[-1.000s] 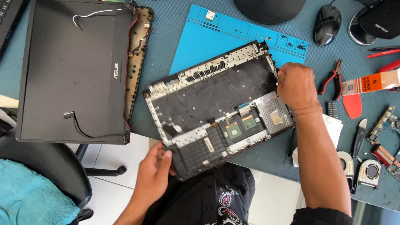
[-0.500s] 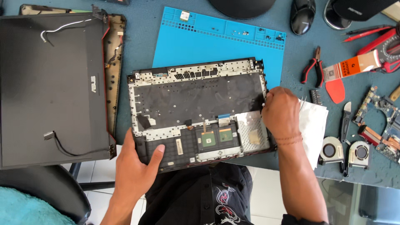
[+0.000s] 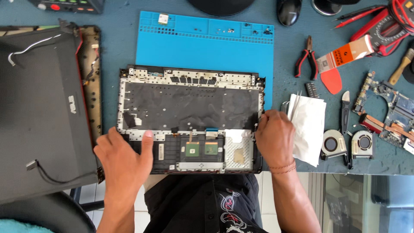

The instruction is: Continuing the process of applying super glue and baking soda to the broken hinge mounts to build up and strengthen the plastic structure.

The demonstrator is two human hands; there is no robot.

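A stripped laptop bottom case (image 3: pixel 189 108) lies inside-up on the table's near edge, its far edge resting on a blue work mat (image 3: pixel 202 41). The black keyboard backing and two small green boards show inside it. My left hand (image 3: pixel 125 159) rests on the case's near left corner, thumb on the metal strip. My right hand (image 3: pixel 274 138) grips the case's right edge, fingers curled over the rim.
A detached dark laptop lid (image 3: pixel 41 112) with loose cables lies at the left. White folded paper (image 3: pixel 308 127), two small fans (image 3: pixel 347 144), a circuit board with heat pipes (image 3: pixel 386 110), red pliers (image 3: pixel 306 58), an orange spudger and a computer mouse (image 3: pixel 289 11) crowd the right side.
The case has been turned from a tilt to lie square with the table edge. Both hands moved with it, left at the near left corner, right on the right edge.
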